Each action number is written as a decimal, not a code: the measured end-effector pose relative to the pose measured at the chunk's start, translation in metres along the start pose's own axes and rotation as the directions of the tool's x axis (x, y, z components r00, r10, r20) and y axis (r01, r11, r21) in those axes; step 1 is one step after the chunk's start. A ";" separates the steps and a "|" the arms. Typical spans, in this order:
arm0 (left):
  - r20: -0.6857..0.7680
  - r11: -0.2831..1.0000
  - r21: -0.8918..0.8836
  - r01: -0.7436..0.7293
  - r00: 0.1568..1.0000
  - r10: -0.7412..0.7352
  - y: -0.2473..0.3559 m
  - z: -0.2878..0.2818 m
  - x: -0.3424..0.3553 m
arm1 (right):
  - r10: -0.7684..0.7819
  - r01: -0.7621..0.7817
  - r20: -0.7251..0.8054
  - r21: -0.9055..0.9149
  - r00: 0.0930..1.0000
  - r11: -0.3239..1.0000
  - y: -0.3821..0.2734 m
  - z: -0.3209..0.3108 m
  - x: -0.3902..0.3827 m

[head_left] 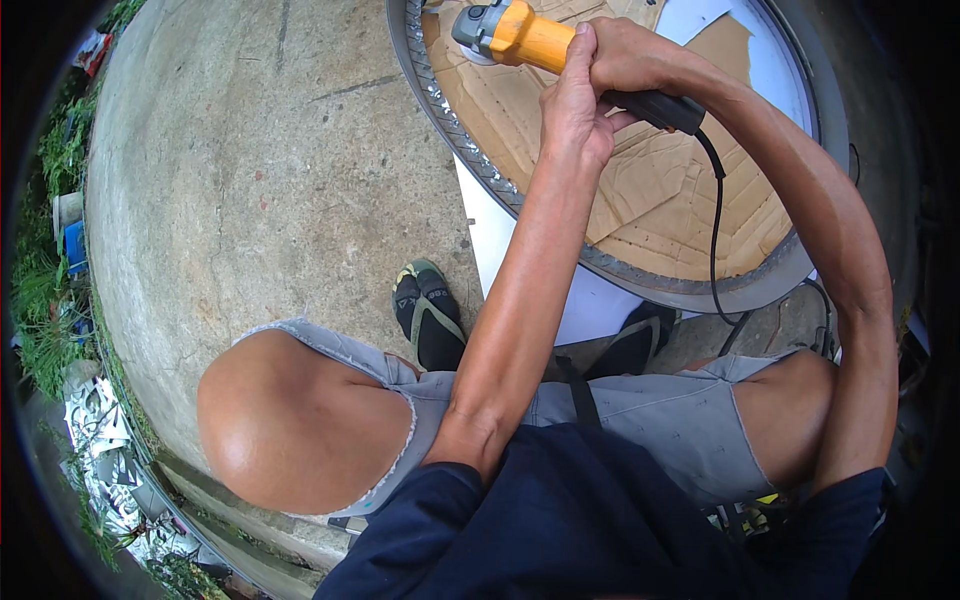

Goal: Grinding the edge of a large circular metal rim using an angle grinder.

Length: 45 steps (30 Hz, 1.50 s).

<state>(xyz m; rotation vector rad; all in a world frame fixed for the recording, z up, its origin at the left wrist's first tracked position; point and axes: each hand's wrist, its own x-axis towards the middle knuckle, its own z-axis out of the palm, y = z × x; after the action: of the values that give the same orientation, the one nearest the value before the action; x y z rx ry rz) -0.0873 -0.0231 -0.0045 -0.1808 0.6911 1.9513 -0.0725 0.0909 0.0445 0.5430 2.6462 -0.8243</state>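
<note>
A yellow angle grinder (535, 42) with a grey head and a black rear grip is held out ahead of me, its head pointing left. Closed around the underside of its body is my left hand (578, 120). My right hand (632, 58) wraps over the body just behind, partly covering the black grip. Beneath the tool lies a large oval ring with a grey rim (690, 290). Its left inner edge carries dark notches and bright shavings. Brown cardboard (660, 210) fills most of the ring. The grinder's disc is mostly hidden under the head.
A black power cord (717, 230) hangs from the grinder across the ring toward my right knee. White sheet (590, 308) shows under the ring. Concrete floor (270, 190) stretches left, with plants (45, 300) and white scrap (100, 440) along its edge. My sandalled feet stand close to the ring.
</note>
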 end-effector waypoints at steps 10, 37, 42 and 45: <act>-0.193 0.994 -0.082 -0.072 0.980 0.055 0.014 -0.016 0.005 | -0.154 0.159 0.067 -0.083 0.986 0.984 -0.016 0.014 0.030; -0.237 0.988 -0.137 -0.073 0.971 0.039 0.016 -0.022 0.008 | -0.136 0.142 0.102 -0.052 0.985 0.989 -0.016 0.019 0.039; -0.227 0.988 -0.133 -0.084 0.973 0.052 0.015 -0.021 0.009 | -0.103 0.111 0.099 -0.081 0.990 0.991 -0.014 0.017 0.042; -0.231 0.986 -0.144 -0.087 0.972 0.052 0.014 -0.024 0.009 | -0.149 0.154 0.054 -0.089 0.987 0.984 -0.015 0.024 0.043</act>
<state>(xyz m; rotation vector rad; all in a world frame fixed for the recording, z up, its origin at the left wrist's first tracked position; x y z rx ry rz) -0.1084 -0.0335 -0.0227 -0.4865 0.7016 2.0720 -0.1123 0.0770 0.0156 0.2973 2.6920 -0.7411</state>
